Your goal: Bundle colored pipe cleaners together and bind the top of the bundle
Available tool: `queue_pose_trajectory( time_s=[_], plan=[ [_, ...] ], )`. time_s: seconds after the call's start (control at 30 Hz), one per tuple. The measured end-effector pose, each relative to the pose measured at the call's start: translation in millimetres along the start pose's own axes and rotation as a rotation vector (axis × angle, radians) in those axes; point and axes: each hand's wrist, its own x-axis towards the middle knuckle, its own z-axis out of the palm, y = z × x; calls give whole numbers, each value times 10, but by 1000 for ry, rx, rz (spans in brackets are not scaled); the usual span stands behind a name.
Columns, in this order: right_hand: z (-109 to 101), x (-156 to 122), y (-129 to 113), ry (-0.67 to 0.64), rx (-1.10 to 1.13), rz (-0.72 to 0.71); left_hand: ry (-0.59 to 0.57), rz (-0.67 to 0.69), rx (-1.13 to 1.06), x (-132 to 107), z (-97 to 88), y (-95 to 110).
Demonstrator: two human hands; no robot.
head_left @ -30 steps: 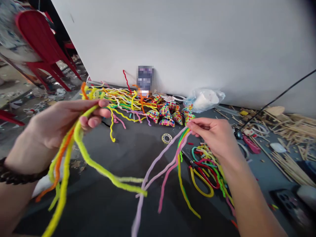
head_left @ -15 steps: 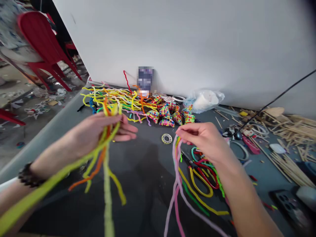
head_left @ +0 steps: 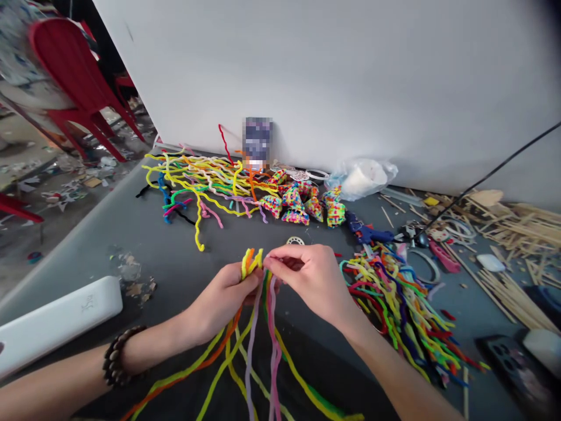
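Observation:
My left hand, with a beaded bracelet on its wrist, is closed on a bunch of yellow and orange pipe cleaners. Their tips stick up above the thumb, and long ends hang below. Close against it, my right hand pinches at the top of a second bunch of pipe cleaners, pink, lilac, yellow and green. The fingertips of both hands nearly meet, so where the two bunches join is hidden. A small pale ring lies just behind the right hand.
Loose pipe cleaners and several multicoloured woven pieces lie at the back. On the right are a blue glue gun, a mixed pipe-cleaner pile, wooden sticks and a phone. A white power bank lies left.
My hands have come together in the middle, bringing the yellow-orange bunch right and the pink-lilac bunch left. The power bank, the glue gun and the mixed pile now show.

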Motion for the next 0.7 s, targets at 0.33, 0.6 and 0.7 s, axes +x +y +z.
queue_pose_trajectory(
  time_s=[0.33,0.6,0.7],
  plan=[
    [26,11,46,-35,73,55,-146,-21,145,2,-31,1],
    [6,61,154,-146,217,138,-198,-110,12,23,-79,-47],
    [-6,72,183,-198,281,136,-242,-108,34,30,-93,-26]
  ],
)
